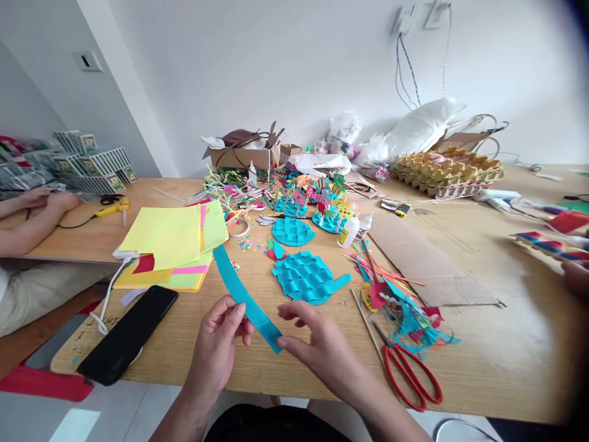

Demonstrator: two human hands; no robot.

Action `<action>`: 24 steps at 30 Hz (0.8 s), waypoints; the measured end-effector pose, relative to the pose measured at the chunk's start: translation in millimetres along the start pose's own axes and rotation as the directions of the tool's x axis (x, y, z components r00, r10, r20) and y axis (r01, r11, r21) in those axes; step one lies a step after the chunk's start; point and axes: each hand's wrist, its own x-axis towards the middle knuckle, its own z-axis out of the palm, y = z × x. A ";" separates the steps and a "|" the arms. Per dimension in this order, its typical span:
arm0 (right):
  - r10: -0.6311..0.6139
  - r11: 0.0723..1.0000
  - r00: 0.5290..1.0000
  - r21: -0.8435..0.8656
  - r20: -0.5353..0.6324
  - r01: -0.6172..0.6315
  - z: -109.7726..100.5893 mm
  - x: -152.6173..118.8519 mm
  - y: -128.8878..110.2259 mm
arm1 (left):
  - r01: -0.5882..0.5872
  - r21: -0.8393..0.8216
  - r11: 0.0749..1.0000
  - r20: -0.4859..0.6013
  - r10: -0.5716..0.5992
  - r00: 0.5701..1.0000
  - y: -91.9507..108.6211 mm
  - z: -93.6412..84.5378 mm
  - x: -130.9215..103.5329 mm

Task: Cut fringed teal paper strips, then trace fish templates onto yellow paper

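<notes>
A curved blue paper strip [243, 298] is pinched between the thumb and fingers of my left hand [223, 334]. Its lower end lies by the thumb of my right hand [317, 347], whose fingers are apart. Beyond the hands lies a blue paper shape with rows of raised loops and a tail-like strip [306, 277]. A smaller blue looped shape [292, 231] is behind it. Red-handled scissors [409, 371] rest at the table's front edge, right of my right hand, beside a thin stick [368, 325].
Yellow paper sheets [161, 236] and a black phone [129, 334] are left. Glue bottles [348, 232], paper scraps [409, 313] and cardboard [423, 264] lie right. Egg trays [446, 169] and a filled box [242, 158] stand behind. Other people's hands show at both sides.
</notes>
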 end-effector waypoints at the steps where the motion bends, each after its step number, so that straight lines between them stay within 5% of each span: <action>1: 0.015 0.997 1.000 0.074 0.017 -0.016 9.4 4.7 -0.8 | -0.002 0.004 1.000 0.014 0.002 1.000 0.0 1.8 -0.4; 5: 0.046 0.970 0.999 0.238 0.023 -0.050 27.9 11.8 1.3 | -0.033 0.001 0.999 0.029 0.033 0.999 -2.3 4.7 -1.9; 15: 0.126 0.889 0.980 0.456 -0.153 -0.043 32.7 0.2 9.3 | -0.047 -0.037 0.998 -0.024 0.046 0.999 -15.3 16.9 -5.7; 24: 0.254 0.888 0.895 0.456 -0.366 -0.065 -5.8 -17.0 27.8 | -0.029 -0.111 0.993 -0.056 0.023 0.998 -21.8 30.8 -5.4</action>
